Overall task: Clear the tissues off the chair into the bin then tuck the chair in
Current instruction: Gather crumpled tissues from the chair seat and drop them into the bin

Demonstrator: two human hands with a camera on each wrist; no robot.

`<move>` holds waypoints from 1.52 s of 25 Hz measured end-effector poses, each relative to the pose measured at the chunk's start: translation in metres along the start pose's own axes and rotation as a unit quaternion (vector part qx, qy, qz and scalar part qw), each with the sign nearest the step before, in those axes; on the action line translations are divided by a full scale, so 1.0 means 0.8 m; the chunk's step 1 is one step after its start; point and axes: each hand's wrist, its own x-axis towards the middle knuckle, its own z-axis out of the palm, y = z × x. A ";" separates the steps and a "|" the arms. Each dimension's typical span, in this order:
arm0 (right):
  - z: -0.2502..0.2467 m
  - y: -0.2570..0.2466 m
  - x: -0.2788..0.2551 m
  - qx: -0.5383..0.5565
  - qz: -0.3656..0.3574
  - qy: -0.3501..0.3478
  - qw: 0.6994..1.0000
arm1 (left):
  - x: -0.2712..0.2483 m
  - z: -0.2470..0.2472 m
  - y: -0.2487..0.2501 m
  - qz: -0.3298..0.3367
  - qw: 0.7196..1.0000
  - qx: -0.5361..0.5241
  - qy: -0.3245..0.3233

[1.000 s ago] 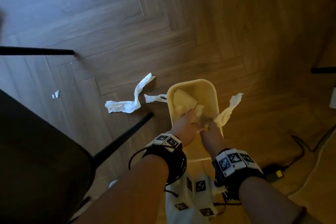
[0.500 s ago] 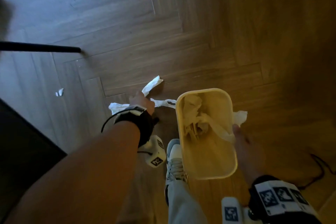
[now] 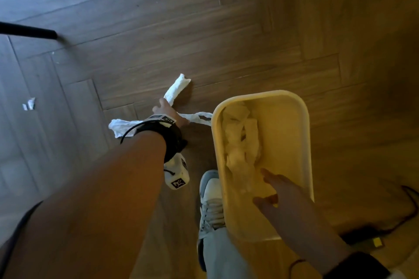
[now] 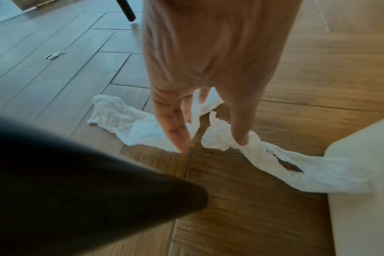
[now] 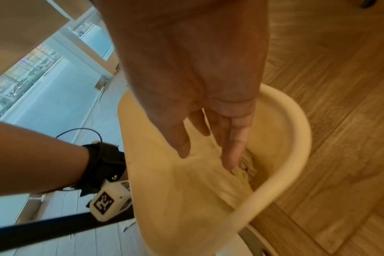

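A cream bin (image 3: 303, 120) stands on the wooden floor with crumpled tissues (image 3: 240, 142) inside. My right hand (image 3: 269, 188) hovers over its opening, fingers straight and holding nothing; in the right wrist view its fingertips (image 5: 230, 162) reach the tissue in the bin (image 5: 245, 168). My left hand (image 3: 169, 112) reaches down to the floor left of the bin, fingers extended. A long white tissue (image 4: 121, 119) lies under its fingers (image 4: 178, 136). Its thumb touches a second strip (image 4: 296, 161), which runs up to the bin wall (image 4: 362, 173). A black chair leg (image 4: 88, 181) fills the foreground.
Another black leg (image 3: 29, 31) crosses the floor at the far left. A small tissue scrap (image 3: 29, 104) lies further left. My shoe (image 3: 210, 199) stands beside the bin. A black adapter with a cable (image 3: 362, 235) lies at the right.
My left hand left the bin and went down to the floor tissues on the left. The tissue that hung over the bin's right rim is gone, and my right hand is now over the opening.
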 end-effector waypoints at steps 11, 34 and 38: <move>-0.019 -0.021 -0.003 0.146 -0.043 0.069 0.986 | -0.040 -0.058 0.045 0.135 0.984 -0.114 -0.001; -0.042 -0.194 -0.221 0.019 -0.215 0.038 0.976 | -0.488 -0.216 -0.107 0.299 0.950 -0.088 -0.026; -0.008 -0.326 -0.291 -0.049 -0.299 0.003 0.953 | -0.529 -0.310 -0.209 0.274 0.939 -0.192 0.074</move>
